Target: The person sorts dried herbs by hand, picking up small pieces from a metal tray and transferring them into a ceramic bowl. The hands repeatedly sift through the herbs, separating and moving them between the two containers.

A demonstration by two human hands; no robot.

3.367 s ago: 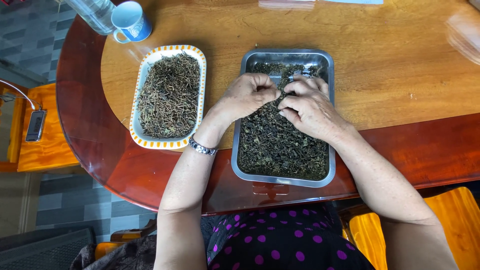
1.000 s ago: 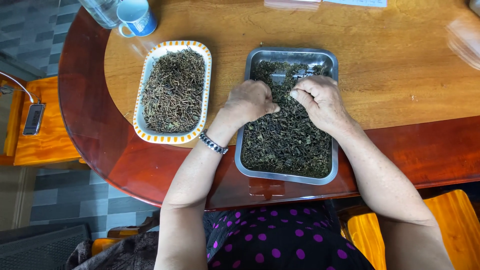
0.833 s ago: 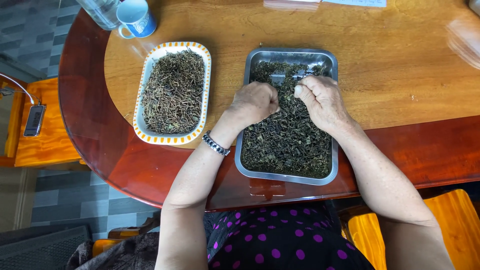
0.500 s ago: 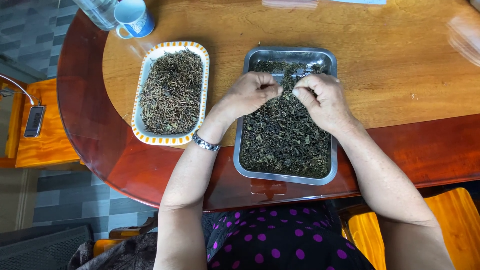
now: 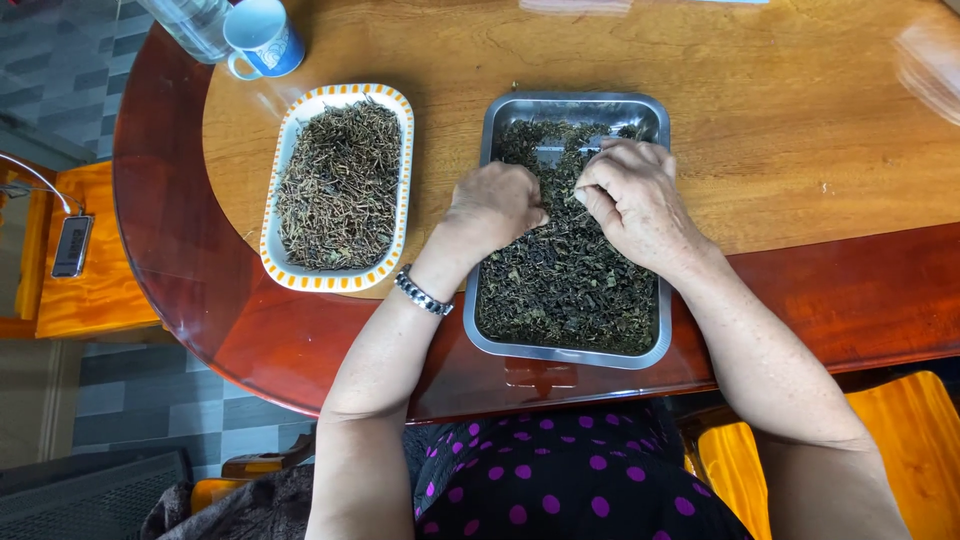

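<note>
Both hands (image 5: pixel 565 205) pinch dried leaves (image 5: pixel 560 280) in a steel tray (image 5: pixel 655 330) on a glossy wooden table (image 5: pixel 800 130), tiled floor (image 5: pixel 110 400) below

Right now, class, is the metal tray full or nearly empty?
Mostly full. Dark dried leaves cover the metal tray almost everywhere; bare metal shows only near the far end, beside the right hand.

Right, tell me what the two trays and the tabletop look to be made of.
Rectangular tray: bright, reflective grey, likely stainless steel; both hands work the dark dried leaves in it. Oval tray: matte white with an orange-dashed rim, probably melamine or ceramic, hard to tell. Table: visible wood grain with a red-brown border, glossy from varnish or a glass top.
</note>
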